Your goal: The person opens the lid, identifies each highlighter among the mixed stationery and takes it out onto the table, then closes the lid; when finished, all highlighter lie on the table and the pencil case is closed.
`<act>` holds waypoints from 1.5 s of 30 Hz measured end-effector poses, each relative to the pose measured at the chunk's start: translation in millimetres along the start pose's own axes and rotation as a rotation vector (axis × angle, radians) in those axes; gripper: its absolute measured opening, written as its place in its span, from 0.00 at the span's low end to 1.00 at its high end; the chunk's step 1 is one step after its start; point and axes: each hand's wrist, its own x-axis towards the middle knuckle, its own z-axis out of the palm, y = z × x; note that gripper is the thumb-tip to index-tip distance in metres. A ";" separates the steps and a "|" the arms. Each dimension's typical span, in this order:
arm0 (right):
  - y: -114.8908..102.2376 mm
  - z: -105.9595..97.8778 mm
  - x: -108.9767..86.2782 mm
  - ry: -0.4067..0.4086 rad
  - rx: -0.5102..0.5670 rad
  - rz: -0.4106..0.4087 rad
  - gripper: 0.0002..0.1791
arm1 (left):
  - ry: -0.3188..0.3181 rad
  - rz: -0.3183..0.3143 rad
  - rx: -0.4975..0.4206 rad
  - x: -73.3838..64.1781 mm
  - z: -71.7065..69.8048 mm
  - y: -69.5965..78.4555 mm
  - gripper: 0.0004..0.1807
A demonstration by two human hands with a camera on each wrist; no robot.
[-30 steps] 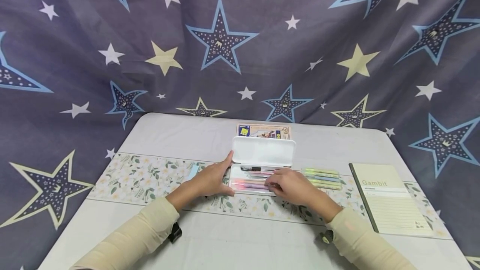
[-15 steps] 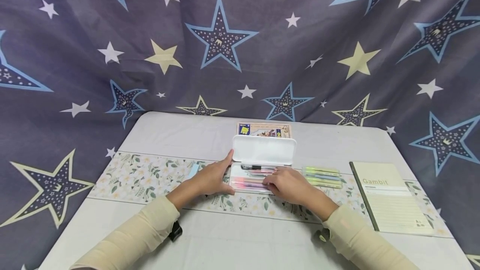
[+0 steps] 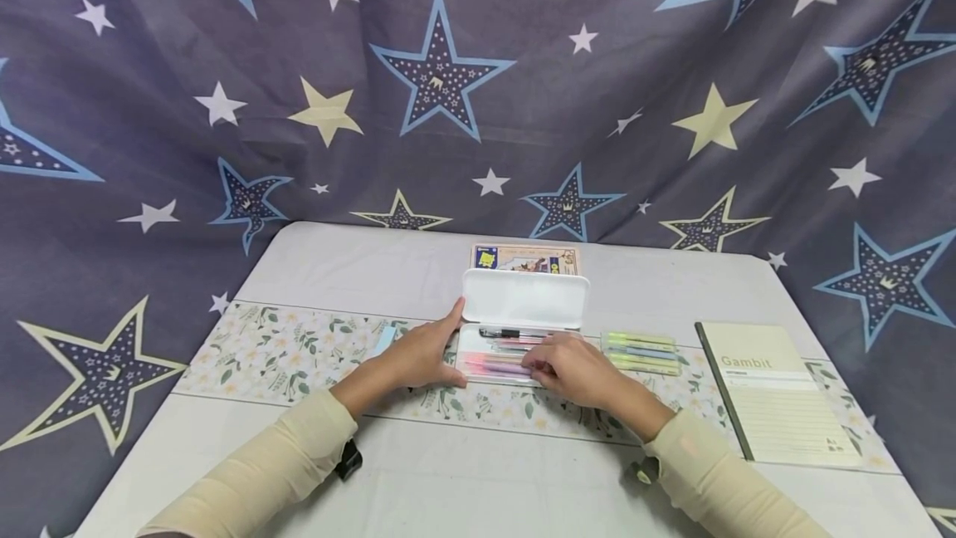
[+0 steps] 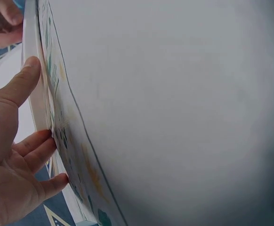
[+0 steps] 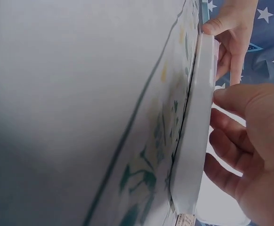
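Note:
An opened white pencil case (image 3: 523,299) stands mid-table, its lid raised at the back. Several pens lie in it, a black-capped one (image 3: 500,334) at the rear and pink ones (image 3: 493,366) toward the front. My left hand (image 3: 421,353) grips the case's left end, thumb at the front corner and a finger by the hinge side. Over the right part of the case is my right hand (image 3: 571,368), fingers bent down at the right ends of the pink pens. Its fingertips dip behind the case wall (image 5: 193,127) in the right wrist view; I cannot tell whether they pinch a pen.
A clear packet of yellow and blue pens (image 3: 640,353) lies right of the case, and a Gambit notebook (image 3: 780,397) farther right. Behind the lid is a printed box (image 3: 526,259). A light-blue piece (image 3: 385,340) lies near the left hand, on the floral runner (image 3: 276,355).
The right hand has shifted slightly left over the pens, and the pink pens under it look slightly rearranged. The left hand and the case stay in place.

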 end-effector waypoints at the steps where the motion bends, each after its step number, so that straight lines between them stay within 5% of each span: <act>1: -0.2 0.4 0.1 -0.002 0.002 0.002 0.07 | 0.001 0.001 0.000 -0.1 0.2 0.0 0.76; 20: -2.2 0.6 1.5 -0.060 -0.006 0.016 0.07 | -0.001 -0.002 0.013 -1.0 -0.3 0.0 0.76; 45: 40.8 -26.4 -38.7 0.100 -0.036 0.068 0.11 | 0.007 0.007 -0.002 -1.1 -0.2 -0.1 0.76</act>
